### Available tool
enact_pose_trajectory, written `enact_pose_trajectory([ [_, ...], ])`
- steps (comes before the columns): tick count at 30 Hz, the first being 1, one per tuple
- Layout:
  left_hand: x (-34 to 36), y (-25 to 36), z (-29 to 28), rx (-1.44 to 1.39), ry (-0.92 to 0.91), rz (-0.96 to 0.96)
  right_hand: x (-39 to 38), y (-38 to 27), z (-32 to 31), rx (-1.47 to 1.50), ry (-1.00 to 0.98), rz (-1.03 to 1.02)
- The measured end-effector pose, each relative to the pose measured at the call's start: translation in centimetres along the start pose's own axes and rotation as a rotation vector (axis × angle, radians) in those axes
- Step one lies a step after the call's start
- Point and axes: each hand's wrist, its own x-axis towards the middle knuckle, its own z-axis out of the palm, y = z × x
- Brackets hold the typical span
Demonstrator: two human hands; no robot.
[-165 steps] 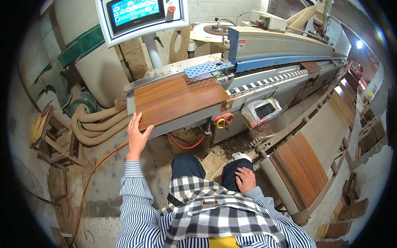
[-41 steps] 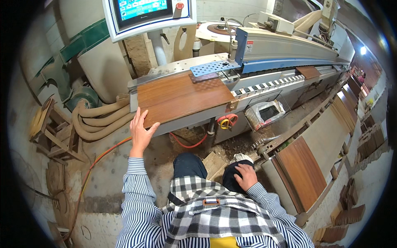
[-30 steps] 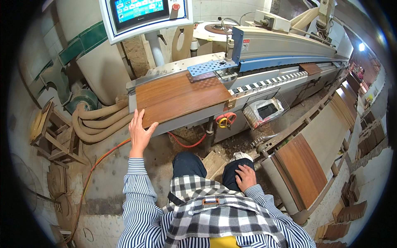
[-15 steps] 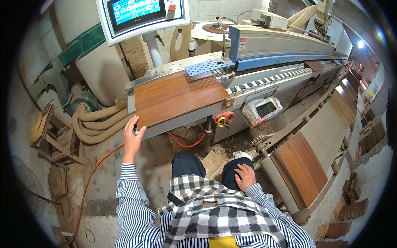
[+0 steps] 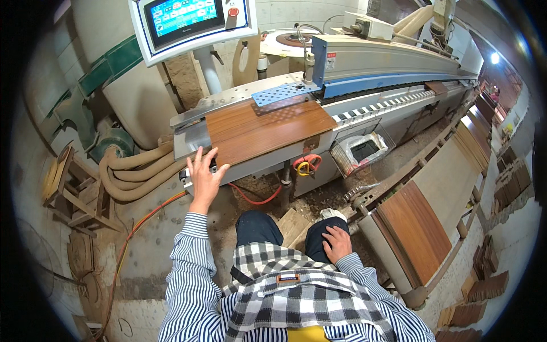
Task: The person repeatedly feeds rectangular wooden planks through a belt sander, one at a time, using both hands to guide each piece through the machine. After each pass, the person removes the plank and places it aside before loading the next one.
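- Board (image 5: pixel 268 132), brown and wood-grained, lies flat on the machine bed (image 5: pixel 192 138), its far edge partly beneath the blue perforated plate (image 5: pixel 285 93).
- At its near left corner we see our left hand (image 5: pixel 206 174), fingers spread open; we cannot tell whether they touch it.
- Our right hand (image 5: pixel 338 244) rests empty on our right knee (image 5: pixel 315 242), fingers slightly apart.
- Right of us lie stacked brown panels (image 5: pixel 416 233); on the far left stands 1 lit screen (image 5: pixel 183 17).
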Motion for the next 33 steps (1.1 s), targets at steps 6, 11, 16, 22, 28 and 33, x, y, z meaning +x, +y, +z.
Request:
enact_pose_trajectory([
  [6, 1.5, 2.4, 3.2, -0.044, -0.078, 0.149, 0.4, 1.3, -0.4, 0.277, 0.139, 0.003],
  [11, 1.1, 2.7, 5.5, 0.18, -0.012, 0.296, 3.0, 6.3, -4.6, -0.094, 0.398, 0.022],
  [16, 0.9, 2.9, 6.1, 0.172, 0.019, 0.284, 4.4, 11.8, -8.2, -0.474, 0.102, 0.277],
  [22, 0.9, 3.0, 6.3, 0.148, 0.04, 0.276, 1.7, 14.5, -7.4, -0.46, 0.195, 0.15],
  [28, 0.7, 2.8, 6.2, 0.145, 0.059, 0.26, -4.0, 8.7, -7.1, -0.371, 0.273, 0.008],
  [33, 0.8, 3.2, 6.1, 0.151, 0.061, 0.262, -9.7, 6.8, -4.8, 0.027, 0.368, 0.404],
])
